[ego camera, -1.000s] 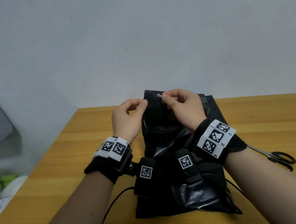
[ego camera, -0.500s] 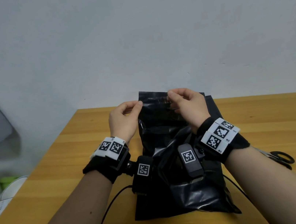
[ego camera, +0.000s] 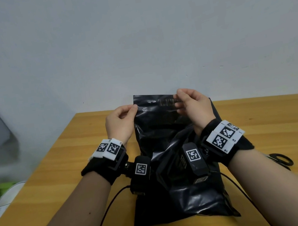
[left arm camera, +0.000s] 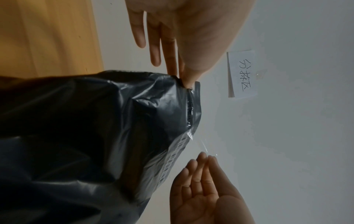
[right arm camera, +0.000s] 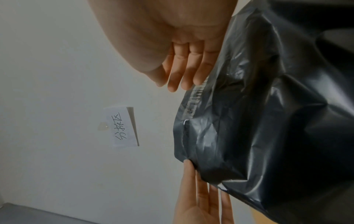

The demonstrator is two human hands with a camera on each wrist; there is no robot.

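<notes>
The desk (ego camera: 58,184) carries a black mailer bag (ego camera: 176,196). Its long axis runs straight away from the person. The bag's bottom end lies on the wood under the wrists, and its top end is lifted clear, in front of the wall.

The left hand (ego camera: 121,124) is at the bag's top left corner, and its grip pinches that corner between thumb and fingertips. The right hand (ego camera: 194,106) is at the bag's top edge, about midway across and level with the left. Scissors (ego camera: 281,160) lie to the right of the bag, apart from it and untouched.

The printed sealing band (ego camera: 168,102) runs across the bag's top edge from corner to corner, crosswise to the bag's long axis. A thin clear liner (left arm camera: 204,145) stands off that band and leads to the right fingertips, so the right grip looks pinched on the liner, though the film is faint.

The peel looks about half done. The liner left to pull seems to lie toward the bag's right corner, away from the left hand's anchor. The right hand is the nearer one and would pull along the band rather than up off it. The left-hand pinch keeps the edge taut.
</notes>
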